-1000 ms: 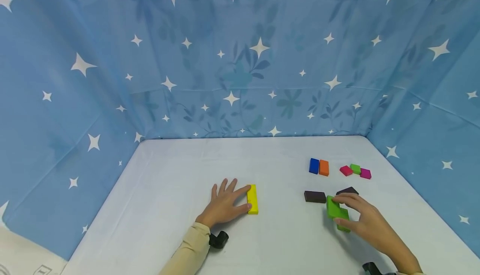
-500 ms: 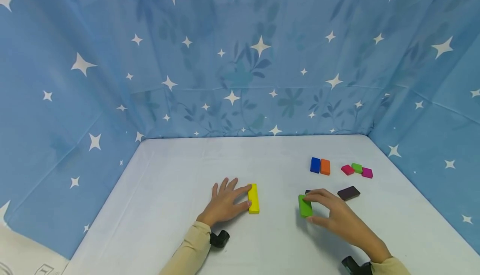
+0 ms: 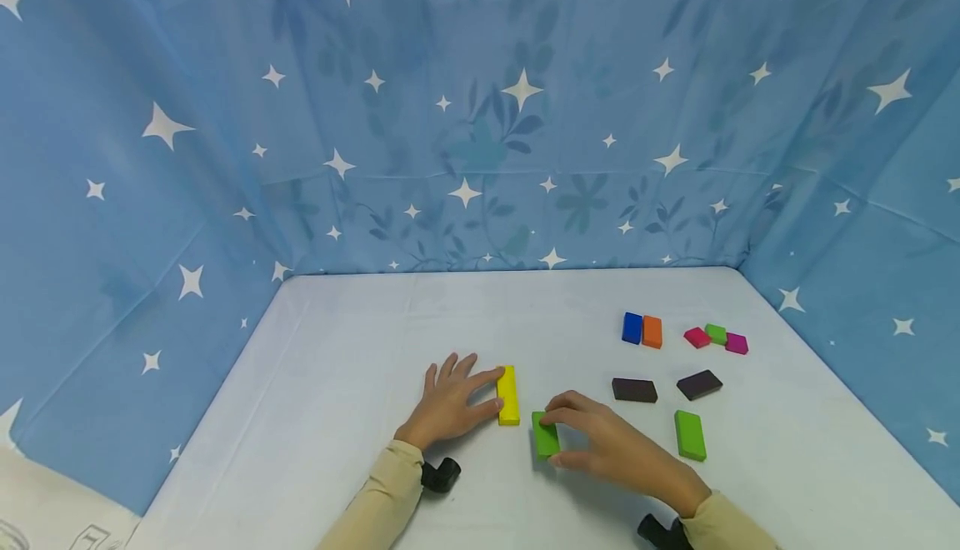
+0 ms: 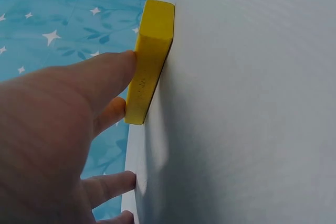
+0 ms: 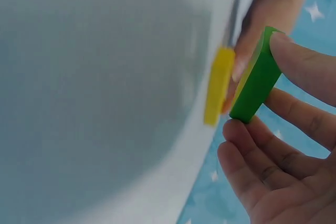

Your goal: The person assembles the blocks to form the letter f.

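On the white table lies a yellow block (image 3: 508,397), its long side touched by the thumb and index fingertips of the left hand (image 3: 447,407); the other fingers are spread on the cloth. The left wrist view shows the yellow block (image 4: 152,51) against those fingertips. To its right, the right hand (image 3: 611,442) pinches a green block (image 3: 545,436) between thumb and fingers. In the right wrist view this green block (image 5: 260,77) is held off the table, apart from the yellow one (image 5: 219,86).
A second green block (image 3: 690,435) lies right of the right hand. Behind are two dark blocks (image 3: 634,390) (image 3: 699,384). Farther back sit a blue block (image 3: 632,327), an orange block (image 3: 652,332) and a small red, green and magenta row (image 3: 716,334). Blue curtains surround the table (image 3: 360,317).
The right hand has carried one green block leftward toward the yellow block, leaving the other green block on the table and uncovering the dark blocks. The left hand has stayed in place.
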The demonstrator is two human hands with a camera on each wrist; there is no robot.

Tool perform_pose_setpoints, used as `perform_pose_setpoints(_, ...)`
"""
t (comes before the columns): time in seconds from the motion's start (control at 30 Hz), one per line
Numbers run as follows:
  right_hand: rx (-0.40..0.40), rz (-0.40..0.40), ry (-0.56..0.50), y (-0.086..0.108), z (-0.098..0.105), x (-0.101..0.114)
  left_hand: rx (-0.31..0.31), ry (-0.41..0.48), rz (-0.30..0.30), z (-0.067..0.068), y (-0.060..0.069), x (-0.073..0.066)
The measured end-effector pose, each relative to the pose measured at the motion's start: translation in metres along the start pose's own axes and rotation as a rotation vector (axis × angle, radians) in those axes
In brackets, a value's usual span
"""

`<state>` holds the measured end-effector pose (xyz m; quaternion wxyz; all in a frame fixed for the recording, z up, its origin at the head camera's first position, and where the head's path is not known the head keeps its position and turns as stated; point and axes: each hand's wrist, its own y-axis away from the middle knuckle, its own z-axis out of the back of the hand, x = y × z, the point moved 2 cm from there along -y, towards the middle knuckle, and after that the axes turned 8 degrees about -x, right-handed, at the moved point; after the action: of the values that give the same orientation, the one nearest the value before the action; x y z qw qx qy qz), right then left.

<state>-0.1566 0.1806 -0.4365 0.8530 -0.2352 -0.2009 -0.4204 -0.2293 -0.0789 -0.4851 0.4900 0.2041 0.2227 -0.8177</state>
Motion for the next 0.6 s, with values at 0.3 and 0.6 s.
perform_pose_setpoints(0.3,0.106,0.016,0.043,-0.009,-0.030,0.017,0.001,-0.006,-0.004,0.002,0.000,-0.001)
perform_pose_setpoints(0.6,0.097,0.030,0.090,-0.020,-0.039,0.023,-0.005,0.006,-0.009,0.001,0.000,-0.001)
